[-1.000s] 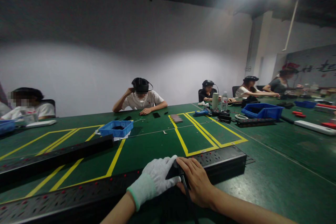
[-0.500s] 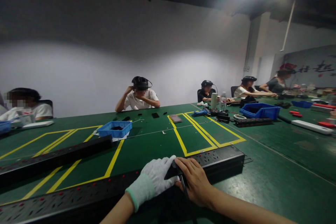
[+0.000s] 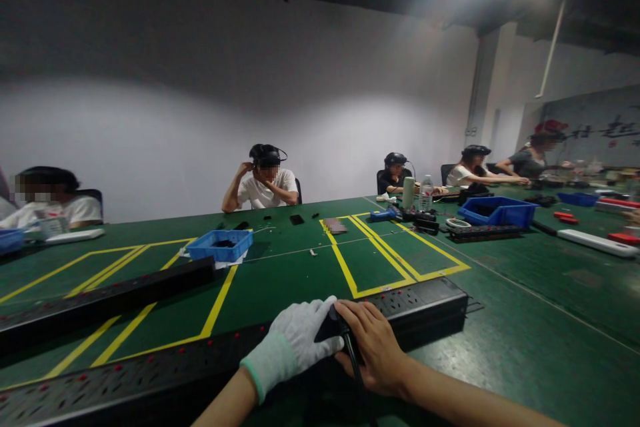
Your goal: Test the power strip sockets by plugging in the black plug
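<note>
A long black power strip [image 3: 425,307] with rows of sockets and red dots lies across the near side of the table. Both hands meet at a black plug [image 3: 331,321] on top of the strip, its black cable [image 3: 354,355] hanging toward me. My left hand [image 3: 295,337], in a white glove with a green cuff, grips the plug from the left. Bare, my right hand [image 3: 369,340] is wrapped round its right side, fingers bent over the top. My fingers hide most of the plug, and I cannot tell how far its pins sit in a socket.
Another black power strip [image 3: 110,297] lies farther left. A blue bin [image 3: 220,247] with dark parts stands beyond it, and a larger blue bin [image 3: 497,212] at right. Yellow tape [image 3: 345,270] marks the green table. Several people sit across it; a bottle [image 3: 426,193] stands there.
My hands keep the same hold on the plug, with no visible shift. The person across has turned their head slightly. The view has moved a touch.
</note>
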Demonstrator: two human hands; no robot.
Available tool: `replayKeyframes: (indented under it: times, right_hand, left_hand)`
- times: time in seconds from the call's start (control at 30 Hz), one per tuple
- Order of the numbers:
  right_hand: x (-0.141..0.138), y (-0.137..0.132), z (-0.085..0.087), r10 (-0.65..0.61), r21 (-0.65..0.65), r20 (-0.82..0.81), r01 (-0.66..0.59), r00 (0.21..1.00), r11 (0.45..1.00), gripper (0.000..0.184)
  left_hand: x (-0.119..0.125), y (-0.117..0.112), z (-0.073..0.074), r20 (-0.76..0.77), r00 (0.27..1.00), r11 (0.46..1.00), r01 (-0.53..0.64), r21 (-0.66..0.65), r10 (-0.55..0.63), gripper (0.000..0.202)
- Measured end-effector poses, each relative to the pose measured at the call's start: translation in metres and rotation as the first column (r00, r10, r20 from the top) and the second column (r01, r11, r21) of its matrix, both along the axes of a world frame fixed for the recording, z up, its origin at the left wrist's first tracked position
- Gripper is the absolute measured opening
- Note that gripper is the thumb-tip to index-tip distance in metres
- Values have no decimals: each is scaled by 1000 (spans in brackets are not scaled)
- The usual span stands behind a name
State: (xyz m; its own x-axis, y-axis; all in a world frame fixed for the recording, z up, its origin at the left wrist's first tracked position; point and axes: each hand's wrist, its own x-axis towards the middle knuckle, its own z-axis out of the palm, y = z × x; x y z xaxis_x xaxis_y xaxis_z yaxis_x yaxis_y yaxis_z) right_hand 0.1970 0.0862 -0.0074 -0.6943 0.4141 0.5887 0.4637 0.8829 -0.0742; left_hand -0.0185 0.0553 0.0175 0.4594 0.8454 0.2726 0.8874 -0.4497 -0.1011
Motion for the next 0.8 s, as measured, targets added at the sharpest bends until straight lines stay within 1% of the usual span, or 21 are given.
replayKeyframes:
  times: [0.1, 0.27, 0.47, 0.67, 0.8]
  right_hand:
    - [0, -1, 1, 1, -15, 6, -1, 1000, 1000, 77]
    - [-1, -1, 0, -19, -13, 4, 19, 1000, 1000, 72]
    - [-2, -2, 0, -25, 2, 4, 25, 1000, 1000, 77]
    - [-4, -1, -2, -44, 20, -16, 44, 999, 999, 66]
    - [-4, -1, -2, -43, 28, -17, 43, 999, 999, 65]
  left_hand:
    - [0, 0, -1, -1, 1000, 1000, -9, 2, 9, 76]
    - [1, 2, -2, 0, 1000, 1000, -15, 8, 15, 76]
    - [1, 1, -1, 8, 1000, 1000, -7, 16, 7, 78]
    - [0, 2, -5, 19, 1000, 999, -5, 39, 4, 76]
    - [1, 2, -8, 27, 1000, 998, -16, 58, 15, 75]
